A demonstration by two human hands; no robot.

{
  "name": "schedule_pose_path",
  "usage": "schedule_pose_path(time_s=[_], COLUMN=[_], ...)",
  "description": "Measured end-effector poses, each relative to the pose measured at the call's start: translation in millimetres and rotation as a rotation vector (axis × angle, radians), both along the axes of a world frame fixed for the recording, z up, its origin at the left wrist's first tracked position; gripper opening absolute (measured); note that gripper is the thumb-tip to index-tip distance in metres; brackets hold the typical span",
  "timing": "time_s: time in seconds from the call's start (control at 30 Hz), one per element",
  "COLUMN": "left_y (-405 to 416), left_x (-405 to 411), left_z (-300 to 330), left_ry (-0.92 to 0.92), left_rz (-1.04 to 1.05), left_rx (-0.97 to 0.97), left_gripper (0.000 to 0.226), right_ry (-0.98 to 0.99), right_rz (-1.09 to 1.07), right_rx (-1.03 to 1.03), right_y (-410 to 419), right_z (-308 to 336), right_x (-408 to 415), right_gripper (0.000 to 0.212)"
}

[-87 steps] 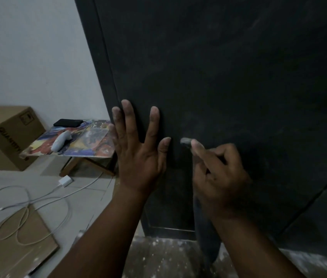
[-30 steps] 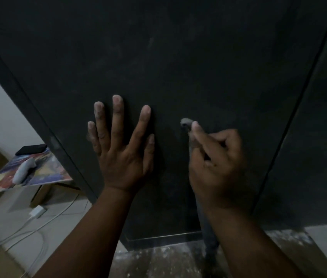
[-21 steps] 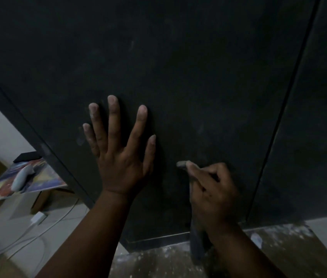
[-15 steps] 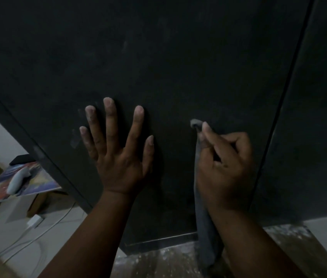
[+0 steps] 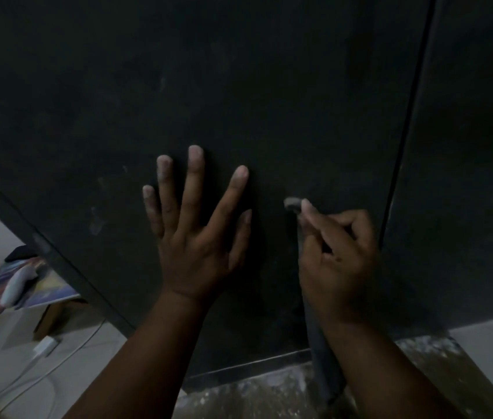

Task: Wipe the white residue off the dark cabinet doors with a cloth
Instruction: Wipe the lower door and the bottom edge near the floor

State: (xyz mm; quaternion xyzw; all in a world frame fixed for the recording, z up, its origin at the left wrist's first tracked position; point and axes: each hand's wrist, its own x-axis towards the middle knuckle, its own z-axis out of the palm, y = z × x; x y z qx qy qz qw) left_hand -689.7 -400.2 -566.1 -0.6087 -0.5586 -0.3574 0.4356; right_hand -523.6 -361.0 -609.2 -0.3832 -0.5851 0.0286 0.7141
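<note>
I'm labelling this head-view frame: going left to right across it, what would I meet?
White handheld device on the colourful mat → white smear on the dark door → left hand → cloth tip → right hand → gap between doors.

Black cabinet door (image 5: pixel 239 86) with pale smudges (image 5: pixel 97 225), grey cloth (image 5: pixel 323 367), multicoloured board (image 5: pixel 42 282), white cable (image 5: pixel 27 385).

The dark grey cloth (image 5: pixel 320 367) is largely hidden behind the right hand (image 5: pixel 337 261); only its tip and hanging tail show. The colourful printed board (image 5: pixel 42 285) is cut off at the left edge (pattern blurred). The white cable (image 5: pixel 12 391) leaves the frame's bottom-left.
</note>
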Motion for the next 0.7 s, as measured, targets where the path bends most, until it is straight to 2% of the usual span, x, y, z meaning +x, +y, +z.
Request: schedule_pose_path(time_s=[0.13,0.27,0.4,0.53,0.7], left_y=[17.1,24.8,27.2,32.1,36.4], left_x=[24.0,34.4,34.9,43.2,54.4], left_z=[15.2,17.9,11.5,7.2,4.0], left_ry=[-0.020,0.004,0.018,-0.020,-0.066], left_rz=[-0.067,-0.025,0.016,0.050,0.053], left_rx=[0.032,0.033,0.059,0.097,0.086], left_gripper=[0.048,0.049,0.052,0.054,0.055], right_ry=[-0.019,-0.128,0.008,0.159,0.156], right_rz=[0.023,0.064,0.066,0.048,-0.102], right_rx=[0.026,-0.067,-0.217,-0.093,-0.011], right_y=[-1.9,-11.7,-8.1,18.2,35.8], right_z=[19.8,-17.9,-50.5,-28.4,-16.0], right_x=[-5.0,2.3,21.7,34.5,48.2], right_gripper=[0.018,0.018,0.022,0.018,0.015])
